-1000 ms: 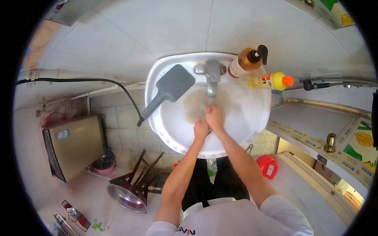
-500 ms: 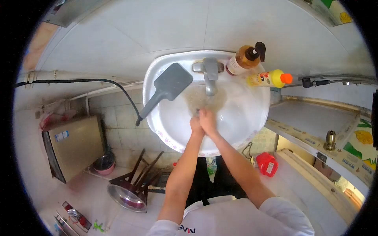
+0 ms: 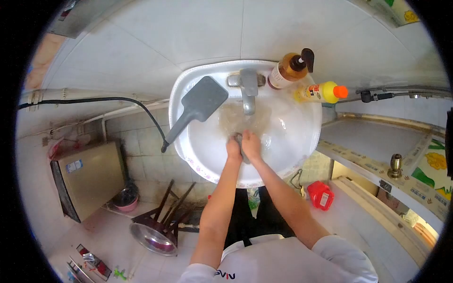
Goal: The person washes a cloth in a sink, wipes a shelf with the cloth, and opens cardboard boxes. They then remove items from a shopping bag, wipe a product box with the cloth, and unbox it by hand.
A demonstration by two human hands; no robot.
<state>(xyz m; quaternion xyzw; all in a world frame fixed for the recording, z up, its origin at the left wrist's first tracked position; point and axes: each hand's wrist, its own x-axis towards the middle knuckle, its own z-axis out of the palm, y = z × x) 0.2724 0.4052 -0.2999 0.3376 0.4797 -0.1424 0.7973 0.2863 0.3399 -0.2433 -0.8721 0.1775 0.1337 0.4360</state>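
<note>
Holding a dark item [image 3: 239, 137], left hand [image 3: 233, 148] and right hand [image 3: 251, 145] were inside the sink [image 3: 295, 137], each grip curled closed.

Back wall was large pale grey-white tiles [image 3: 203, 28] with thin joints; lower wall had smaller yellowish, grimy tiles [image 3: 151, 146]. Left side: thin black hose [image 3: 94, 100] ran above a white plastic pipe [image 3: 130, 110], with a beige box-shaped cabinet [image 3: 92, 177] below, blue-and-white label [image 3: 74, 165] on it, round pink plastic basin [image 3: 127, 206] just beside. Pale floor [image 3: 141, 264] showed around a shiny round metal bowl [image 3: 153, 239] next to dark brown wooden legs [image 3: 163, 207]; red plastic container [image 3: 321, 195] sat farther right. Right side had a tape-edged flat grey panel [image 3: 382, 134], brass-coloured metal fitting [image 3: 395, 166], green-and-yellow floral sheet [image 3: 432, 162]. Light was pale, fairly even
</note>
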